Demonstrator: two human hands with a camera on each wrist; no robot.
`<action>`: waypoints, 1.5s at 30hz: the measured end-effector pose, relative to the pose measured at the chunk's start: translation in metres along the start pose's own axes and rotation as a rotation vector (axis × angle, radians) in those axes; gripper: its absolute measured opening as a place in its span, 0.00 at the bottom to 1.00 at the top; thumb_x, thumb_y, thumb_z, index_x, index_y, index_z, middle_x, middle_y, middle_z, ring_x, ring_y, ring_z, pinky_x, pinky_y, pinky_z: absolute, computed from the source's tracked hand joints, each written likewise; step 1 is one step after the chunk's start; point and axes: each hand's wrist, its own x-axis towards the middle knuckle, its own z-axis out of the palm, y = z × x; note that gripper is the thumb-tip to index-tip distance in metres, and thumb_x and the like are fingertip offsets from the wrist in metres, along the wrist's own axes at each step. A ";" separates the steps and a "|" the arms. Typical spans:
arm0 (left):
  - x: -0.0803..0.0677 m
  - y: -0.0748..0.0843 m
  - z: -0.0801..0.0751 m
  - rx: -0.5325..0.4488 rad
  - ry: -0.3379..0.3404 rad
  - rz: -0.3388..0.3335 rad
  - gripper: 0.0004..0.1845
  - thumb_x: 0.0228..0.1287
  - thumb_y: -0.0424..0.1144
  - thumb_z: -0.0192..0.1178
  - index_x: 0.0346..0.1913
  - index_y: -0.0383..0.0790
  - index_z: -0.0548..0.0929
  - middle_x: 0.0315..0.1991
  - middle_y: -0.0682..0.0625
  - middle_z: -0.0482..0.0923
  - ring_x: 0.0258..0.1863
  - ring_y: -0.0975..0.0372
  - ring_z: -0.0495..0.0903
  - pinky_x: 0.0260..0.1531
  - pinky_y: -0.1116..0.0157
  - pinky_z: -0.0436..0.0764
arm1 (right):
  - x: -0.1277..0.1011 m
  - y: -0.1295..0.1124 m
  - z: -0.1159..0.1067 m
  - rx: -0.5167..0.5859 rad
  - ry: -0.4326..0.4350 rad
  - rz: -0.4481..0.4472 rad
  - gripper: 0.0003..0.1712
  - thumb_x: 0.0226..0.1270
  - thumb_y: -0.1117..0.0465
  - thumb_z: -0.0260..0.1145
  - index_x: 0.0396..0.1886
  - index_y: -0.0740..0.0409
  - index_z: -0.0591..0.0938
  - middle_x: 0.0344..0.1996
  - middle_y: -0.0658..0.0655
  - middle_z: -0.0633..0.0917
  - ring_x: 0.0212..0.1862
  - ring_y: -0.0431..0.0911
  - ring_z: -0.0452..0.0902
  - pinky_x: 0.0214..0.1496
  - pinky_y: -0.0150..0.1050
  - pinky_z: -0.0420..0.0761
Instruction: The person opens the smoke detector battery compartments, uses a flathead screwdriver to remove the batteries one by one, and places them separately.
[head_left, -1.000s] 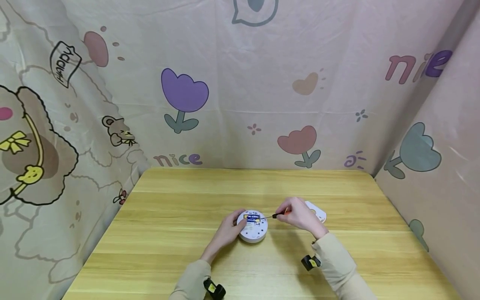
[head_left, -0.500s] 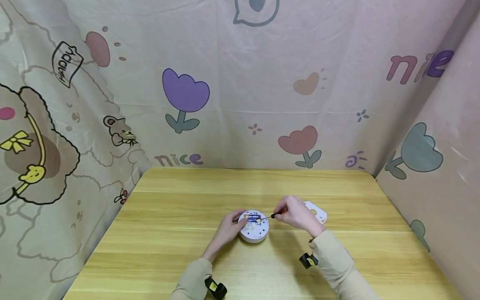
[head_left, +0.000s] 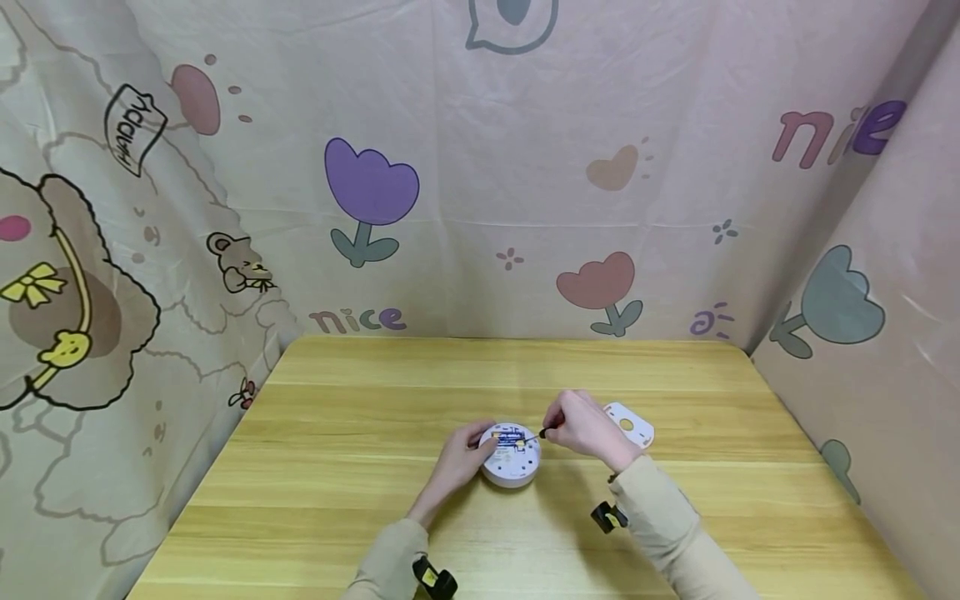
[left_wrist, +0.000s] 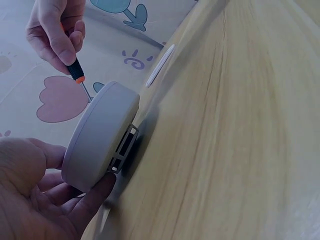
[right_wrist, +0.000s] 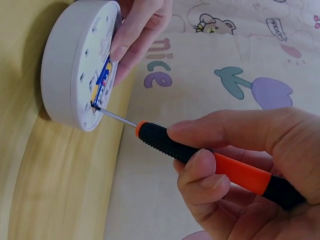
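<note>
A round white device that looks like a smoke detector (head_left: 512,471) is tilted up off the wooden table, its flat back towards the head camera. My left hand (head_left: 456,458) grips its left side, the thumb over the flat face and the fingers around the underside. A blue and yellow battery (right_wrist: 103,82) lies in a recess of that face. In my right hand (head_left: 588,427) is a screwdriver (right_wrist: 170,141) with a black and orange handle, held between thumb and fingers. Its tip meets the face at one end of the battery. A slotted vent (left_wrist: 124,149) shows underneath.
A white plate (head_left: 638,429) with a round hole lies flat on the table just behind my right hand. The wooden table (head_left: 360,400) ends at a printed curtain (head_left: 480,167) at the back and sides. Black wrist cameras (head_left: 435,579) sit on both sleeves.
My right hand has moved a little left with the screwdriver, bringing it closer to the detector and steeper. The detector and my left hand have shifted very slightly right.
</note>
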 end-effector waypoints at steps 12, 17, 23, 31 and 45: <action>-0.002 -0.001 0.007 -0.013 0.044 0.019 0.20 0.69 0.34 0.60 0.60 0.25 0.79 0.58 0.30 0.81 0.61 0.41 0.80 0.66 0.44 0.77 | 0.001 0.009 -0.001 0.133 -0.082 0.063 0.03 0.55 0.70 0.71 0.27 0.60 0.89 0.24 0.52 0.88 0.25 0.40 0.78 0.26 0.32 0.81; -0.003 -0.001 0.007 -0.011 0.052 0.034 0.21 0.70 0.35 0.60 0.60 0.24 0.78 0.58 0.30 0.81 0.61 0.40 0.79 0.66 0.44 0.76 | 0.003 0.025 0.001 0.324 -0.116 0.094 0.02 0.56 0.71 0.70 0.29 0.65 0.89 0.21 0.55 0.87 0.20 0.41 0.76 0.20 0.32 0.79; -0.006 0.000 0.005 0.020 0.058 0.085 0.21 0.72 0.36 0.58 0.59 0.23 0.78 0.56 0.28 0.81 0.59 0.39 0.80 0.63 0.45 0.79 | 0.001 0.043 0.003 0.500 -0.117 0.078 0.06 0.56 0.70 0.72 0.32 0.71 0.88 0.18 0.51 0.85 0.16 0.38 0.72 0.19 0.29 0.75; -0.002 -0.001 0.005 0.004 0.047 -0.007 0.20 0.70 0.34 0.60 0.61 0.25 0.78 0.59 0.30 0.80 0.62 0.40 0.79 0.67 0.43 0.75 | -0.003 0.057 0.006 0.599 -0.103 0.101 0.08 0.56 0.69 0.73 0.33 0.73 0.88 0.24 0.60 0.88 0.18 0.38 0.74 0.20 0.30 0.76; -0.003 -0.002 0.004 -0.024 0.059 0.003 0.20 0.70 0.34 0.60 0.60 0.26 0.79 0.59 0.31 0.81 0.62 0.42 0.79 0.67 0.45 0.76 | -0.011 0.079 0.019 0.771 -0.109 0.161 0.15 0.59 0.70 0.72 0.41 0.79 0.85 0.25 0.57 0.88 0.21 0.37 0.76 0.22 0.27 0.79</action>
